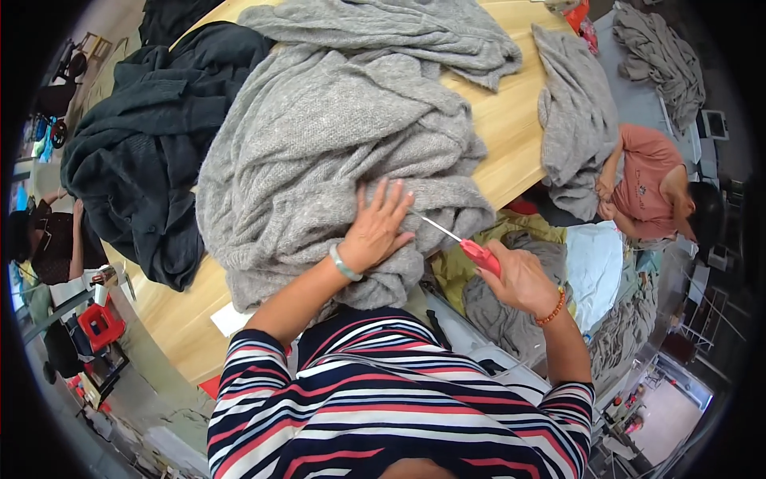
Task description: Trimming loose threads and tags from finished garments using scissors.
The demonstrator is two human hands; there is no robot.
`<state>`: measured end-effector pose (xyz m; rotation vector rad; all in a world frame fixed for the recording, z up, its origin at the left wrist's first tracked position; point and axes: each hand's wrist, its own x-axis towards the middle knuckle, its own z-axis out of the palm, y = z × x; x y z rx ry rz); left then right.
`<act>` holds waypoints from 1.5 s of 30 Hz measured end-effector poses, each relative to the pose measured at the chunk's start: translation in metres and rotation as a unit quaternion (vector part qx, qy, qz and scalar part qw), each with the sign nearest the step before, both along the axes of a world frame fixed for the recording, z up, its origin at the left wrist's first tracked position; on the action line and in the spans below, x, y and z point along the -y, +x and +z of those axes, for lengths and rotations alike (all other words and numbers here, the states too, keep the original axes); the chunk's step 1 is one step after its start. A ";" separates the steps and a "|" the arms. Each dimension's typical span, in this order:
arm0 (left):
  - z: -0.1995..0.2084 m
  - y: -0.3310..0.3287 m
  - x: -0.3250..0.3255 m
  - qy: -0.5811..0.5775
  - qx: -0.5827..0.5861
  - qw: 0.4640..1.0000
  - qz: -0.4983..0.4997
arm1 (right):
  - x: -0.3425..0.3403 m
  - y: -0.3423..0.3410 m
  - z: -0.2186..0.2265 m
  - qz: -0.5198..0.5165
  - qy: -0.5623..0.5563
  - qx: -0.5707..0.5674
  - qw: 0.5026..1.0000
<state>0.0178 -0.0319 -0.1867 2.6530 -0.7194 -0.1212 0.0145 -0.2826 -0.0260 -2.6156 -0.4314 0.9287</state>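
My left hand (375, 227) lies flat on a heaped grey knit garment (319, 136), its fingers stretched out and pressing the fabric. Closed around the red handle of a thin metal-shafted tool (481, 255) is my right hand (520, 279). The shaft points up and left, and its tip is near the knit beside my left fingertips. Whether that tip catches a stitch is too small to tell. Folds of the garment hang over the table edge close to my body.
Dark knitwear (152, 136) is piled left on the wooden table (511, 160). More grey knits (399, 32) lie at the far side. At right, a person in a pink shirt (650, 180) handles a grey knit (578, 112). A red stool (101, 326) stands at left.
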 end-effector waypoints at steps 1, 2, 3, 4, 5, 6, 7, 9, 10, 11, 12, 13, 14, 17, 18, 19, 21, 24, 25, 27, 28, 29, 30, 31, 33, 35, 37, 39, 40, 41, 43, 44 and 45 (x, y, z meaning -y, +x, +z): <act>0.008 -0.004 -0.008 0.004 0.008 0.999 0.035 | -0.006 0.002 0.000 0.012 0.018 -0.001 1.000; 0.014 -0.009 -0.020 0.004 0.010 0.999 0.040 | -0.013 0.005 0.002 0.018 0.018 0.001 1.000; 0.018 -0.014 -0.034 -0.039 -0.063 0.991 0.115 | -0.020 0.007 0.004 0.031 0.028 -0.008 0.999; 0.021 -0.020 -0.047 -0.082 -0.134 0.969 0.190 | -0.028 0.009 0.005 0.045 0.039 -0.016 0.998; 0.023 -0.026 -0.059 -0.090 -0.065 0.972 0.206 | -0.037 0.011 0.006 0.062 0.034 -0.011 0.997; 0.026 -0.033 -0.067 -0.089 -0.059 0.971 0.215 | -0.046 0.012 0.005 0.072 0.036 -0.007 0.997; 0.032 -0.041 -0.075 -0.017 -0.020 0.974 0.223 | -0.056 0.014 0.005 0.099 0.036 -0.011 0.994; 0.040 -0.053 -0.089 0.056 -0.001 0.962 0.268 | -0.078 0.015 0.001 0.145 0.051 -0.012 0.988; 0.039 -0.055 -0.098 0.057 0.004 0.958 0.279 | -0.089 0.016 0.000 0.157 0.052 -0.007 0.986; 0.036 -0.059 -0.109 0.029 0.032 0.954 0.296 | -0.099 0.016 0.000 0.172 0.058 -0.022 0.983; 0.030 -0.065 -0.120 0.002 0.060 0.948 0.314 | -0.108 0.016 -0.001 0.188 0.064 -0.039 0.979; 0.020 -0.074 -0.131 -0.045 0.060 0.938 0.339 | -0.116 0.016 -0.001 0.186 0.059 -0.037 0.980; 0.021 -0.079 -0.142 -0.045 0.061 0.934 0.349 | -0.120 0.015 -0.002 0.196 0.058 -0.037 0.978; 0.026 -0.091 -0.174 0.025 0.147 0.859 0.490 | -0.123 0.014 -0.009 0.114 0.094 0.010 0.989; 0.023 -0.097 -0.187 0.023 0.147 0.854 0.498 | -0.122 0.016 -0.014 0.123 0.092 0.010 0.988; 0.016 -0.103 -0.202 -0.087 0.018 0.828 0.554 | -0.120 0.017 -0.019 0.080 0.124 0.024 0.989; 0.010 -0.110 -0.215 -0.293 -0.158 0.761 0.557 | -0.125 0.024 -0.017 0.000 0.165 0.006 0.986; 0.033 -0.107 -0.179 -0.291 0.041 0.867 0.403 | -0.130 0.035 -0.016 -0.024 0.181 0.019 0.983; 0.053 -0.102 -0.163 -0.288 0.050 0.901 0.320 | -0.129 0.040 -0.018 -0.005 0.148 0.028 0.989; 0.069 -0.101 -0.140 -0.282 0.060 0.927 0.239 | -0.130 0.047 -0.021 0.001 0.143 0.030 0.989; 0.070 -0.102 -0.132 -0.342 -0.014 0.925 0.165 | -0.131 0.050 -0.023 0.004 0.141 0.033 0.989; 0.069 -0.101 -0.129 -0.398 -0.089 0.909 0.083 | -0.130 0.051 -0.023 0.004 0.139 0.035 0.990; 0.067 -0.096 -0.134 -0.439 -0.139 0.860 0.221 | -0.128 0.052 -0.023 -0.004 0.138 0.027 0.990; 0.064 -0.089 -0.145 -0.467 -0.186 0.789 0.353 | -0.126 0.053 -0.023 -0.013 0.138 0.019 0.990; 0.029 -0.068 -0.173 -0.505 0.038 0.691 0.516 | -0.124 0.048 -0.022 -0.018 0.136 0.027 0.990; -0.010 -0.050 -0.197 -0.498 -0.023 0.605 0.621 | -0.125 0.044 -0.024 -0.023 0.146 0.033 0.988; -0.018 -0.038 -0.220 -0.514 -0.135 0.619 0.578 | -0.123 0.043 -0.024 -0.022 0.144 0.038 0.989; -0.006 -0.022 -0.227 -0.465 -0.224 0.667 0.537 | -0.116 0.042 -0.029 -0.025 0.144 0.065 0.987; 0.000 -0.017 -0.226 -0.464 -0.224 0.674 0.530 | -0.113 0.044 -0.029 -0.035 0.146 0.070 0.986; 0.018 -0.008 -0.217 -0.438 -0.080 0.741 0.503 | -0.109 0.048 -0.029 -0.053 0.152 0.106 0.981; 0.084 0.004 -0.183 -0.370 0.135 0.849 0.353 | -0.106 0.059 -0.015 -0.087 0.130 0.165 0.974; 0.116 -0.001 -0.158 -0.333 0.202 0.890 0.237 | -0.099 0.066 -0.014 -0.101 0.117 0.186 0.970; 0.119 -0.010 -0.141 -0.293 0.177 0.931 0.129 | -0.094 0.074 -0.009 -0.136 0.105 0.154 0.973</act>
